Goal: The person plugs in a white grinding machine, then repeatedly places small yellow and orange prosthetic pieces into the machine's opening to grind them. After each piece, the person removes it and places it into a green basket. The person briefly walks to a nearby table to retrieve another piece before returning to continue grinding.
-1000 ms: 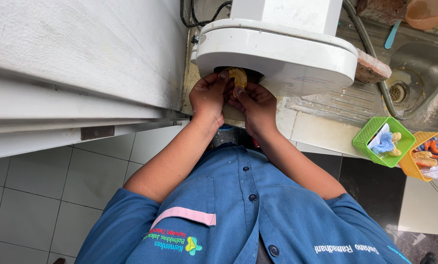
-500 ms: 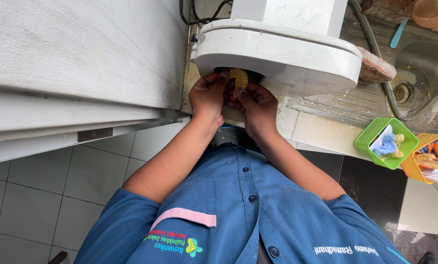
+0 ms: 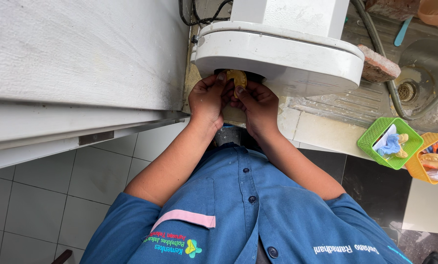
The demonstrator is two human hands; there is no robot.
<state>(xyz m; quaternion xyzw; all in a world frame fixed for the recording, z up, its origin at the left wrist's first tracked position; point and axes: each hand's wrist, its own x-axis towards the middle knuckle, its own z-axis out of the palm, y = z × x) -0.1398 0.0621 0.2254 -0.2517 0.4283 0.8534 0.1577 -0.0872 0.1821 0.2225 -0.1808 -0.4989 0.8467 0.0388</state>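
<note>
A: On the left, a broad grey-white surface (image 3: 82,54) is seen, with pale floor tiles (image 3: 33,205) below it.

B: And in the middle, a small yellow piece (image 3: 237,78) is being held up under the rim of the white machine (image 3: 277,54).

A: By which hand is it held?

B: By both. The left hand (image 3: 208,98) is curled closed beside the piece, fingertips touching its left edge. The right hand (image 3: 258,102) is closed on it from below and the right, a finger laid against its face.

A: So the piece is pinched between the two hands, right at the dark opening under the machine.

B: Correct. Further right, a brick (image 3: 378,63) is seen against the machine, then a steel sink (image 3: 424,63) with a hose (image 3: 400,98) across it.

A: And at the far right?

B: A green basket (image 3: 370,142) and an orange basket (image 3: 417,168) are set side by side on the tabletop (image 3: 317,127), small moulded pieces lying in each.
</note>
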